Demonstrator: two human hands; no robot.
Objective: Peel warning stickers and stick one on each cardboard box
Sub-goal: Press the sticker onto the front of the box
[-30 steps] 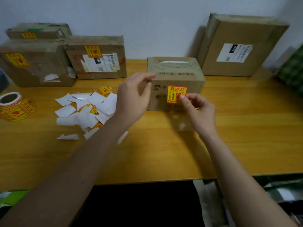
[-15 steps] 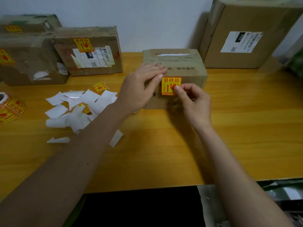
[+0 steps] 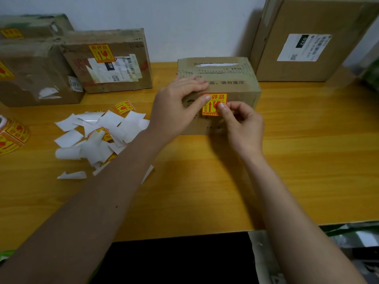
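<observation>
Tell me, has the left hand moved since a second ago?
Yes. The left hand came down onto the box, its fingers now on the sticker.

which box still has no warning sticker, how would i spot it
Look along the white wall at the back of the wooden table. The tall box leans at the far right, biggest of all. It carries only a white shipping label, no yellow-and-red sticker.
</observation>
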